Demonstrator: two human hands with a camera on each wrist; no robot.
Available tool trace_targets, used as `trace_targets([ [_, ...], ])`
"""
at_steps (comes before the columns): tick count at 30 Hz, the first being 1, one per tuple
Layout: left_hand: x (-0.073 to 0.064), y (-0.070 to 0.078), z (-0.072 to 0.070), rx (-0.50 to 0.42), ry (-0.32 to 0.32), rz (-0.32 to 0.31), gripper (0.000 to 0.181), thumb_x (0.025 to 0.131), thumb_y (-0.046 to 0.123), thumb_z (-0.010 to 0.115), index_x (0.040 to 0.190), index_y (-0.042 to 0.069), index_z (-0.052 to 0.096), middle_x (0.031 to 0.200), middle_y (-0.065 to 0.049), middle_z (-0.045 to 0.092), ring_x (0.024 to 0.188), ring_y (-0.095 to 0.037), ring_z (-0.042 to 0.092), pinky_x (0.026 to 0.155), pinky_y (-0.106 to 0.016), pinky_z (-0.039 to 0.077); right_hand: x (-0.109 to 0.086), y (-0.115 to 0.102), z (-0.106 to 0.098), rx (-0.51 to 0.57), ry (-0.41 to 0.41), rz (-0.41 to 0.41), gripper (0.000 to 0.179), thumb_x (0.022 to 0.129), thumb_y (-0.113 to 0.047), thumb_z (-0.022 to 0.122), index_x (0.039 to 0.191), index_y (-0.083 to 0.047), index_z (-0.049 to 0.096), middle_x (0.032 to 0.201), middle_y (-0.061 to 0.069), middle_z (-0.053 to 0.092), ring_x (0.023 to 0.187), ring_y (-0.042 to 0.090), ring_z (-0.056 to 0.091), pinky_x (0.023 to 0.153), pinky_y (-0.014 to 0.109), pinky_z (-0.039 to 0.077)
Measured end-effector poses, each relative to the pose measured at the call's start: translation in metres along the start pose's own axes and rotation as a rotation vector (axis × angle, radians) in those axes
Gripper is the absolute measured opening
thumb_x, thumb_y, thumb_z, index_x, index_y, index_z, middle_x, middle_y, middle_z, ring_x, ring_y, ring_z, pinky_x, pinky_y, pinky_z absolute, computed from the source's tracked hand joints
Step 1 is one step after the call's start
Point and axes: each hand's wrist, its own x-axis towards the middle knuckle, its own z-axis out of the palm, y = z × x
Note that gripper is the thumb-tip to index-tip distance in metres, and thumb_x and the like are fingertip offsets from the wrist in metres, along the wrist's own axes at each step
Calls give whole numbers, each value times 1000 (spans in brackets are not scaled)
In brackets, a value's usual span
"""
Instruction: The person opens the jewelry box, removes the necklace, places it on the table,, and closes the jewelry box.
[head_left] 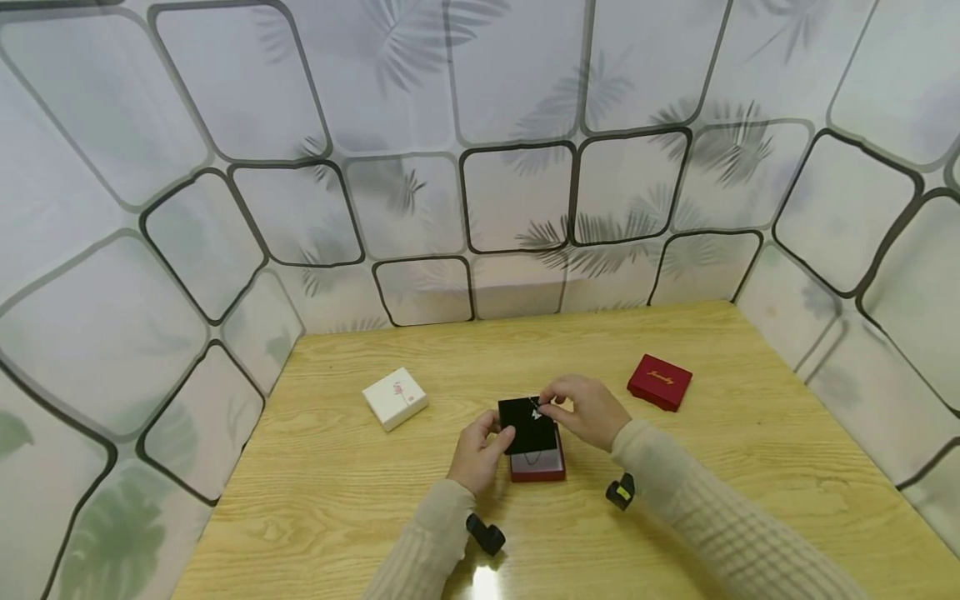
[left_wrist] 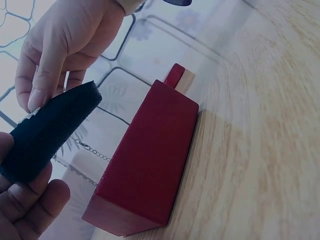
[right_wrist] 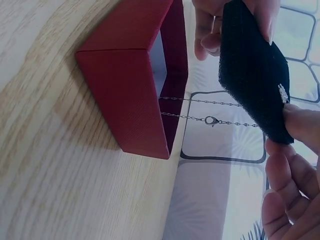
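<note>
Closest to the head cam are two cream ribbed sleeves, the left sleeve (head_left: 420, 546) at bottom middle and the right sleeve (head_left: 731, 508) slanting in from the lower right corner, both over a light wood table (head_left: 315, 508).

OK, left to right. First up is a small white box (head_left: 395, 398) with a bit of pink printing on top, sitting well apart from the hands. Then the left hand (head_left: 477, 454), which is pinching the left side of a black pad (head_left: 525, 429), thumb on the top face and fingers underneath. A little black gadget (head_left: 486, 535) sticks out by that wrist.

The pad is held up in the air, tilted, just over an open red box (head_left: 537, 477) with a pale inside. There's a small silvery pendant (head_left: 536, 413) on the pad's face, toward its upper right. The right wrist cam shows a thin chain (right_wrist: 200, 101) running from the pad down into the box, with a clasp (right_wrist: 211, 120) partway along one strand.

Next is the right hand (head_left: 588, 408), thumb and fingers closed on the pad's right edge, right beside the pendant. Can't tell if it has hold of the pendant as well. Another black wrist gadget (head_left: 621, 492) hangs below that wrist.

Farthest right on the tabletop is a red piece with gold "Jewelry" lettering (head_left: 660, 382), well apart from the open box.
</note>
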Motion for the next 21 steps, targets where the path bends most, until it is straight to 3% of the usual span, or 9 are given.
trace_targets([
  [9, 0, -1, 0, -31, -5, 17, 17, 96, 6, 56, 107, -6, 62, 96, -15, 63, 98, -23, 57, 91, -42, 43, 1, -2, -1, -29, -63, 18, 4, 92, -15, 66, 90, -17, 63, 91, -8, 61, 86, 10, 59, 78, 34, 53],
  [12, 1, -8, 2, -17, 3, 42, 16, 96, 6, 56, 106, -5, 63, 95, -14, 63, 96, -23, 57, 88, -42, 44, 0, -2, -1, -26, -65, 30, 4, 95, -16, 62, 91, -16, 63, 92, -7, 61, 88, 11, 58, 79, 35, 53],
  [17, 1, -6, 2, -2, 2, 33, 16, 96, 5, 56, 105, -6, 62, 94, -15, 63, 95, -25, 57, 86, -39, 44, 0, 0, -2, -23, -46, 40, 5, 96, -16, 59, 92, -15, 62, 91, -5, 61, 84, 10, 58, 77, 34, 53],
  [21, 4, -20, 4, 2, 10, 14, 16, 97, 8, 57, 106, -3, 64, 95, -14, 63, 96, -26, 57, 87, -38, 44, 1, 0, -4, -25, -37, 39, 6, 97, -16, 59, 93, -13, 63, 88, -5, 60, 79, 9, 56, 73, 33, 52],
])
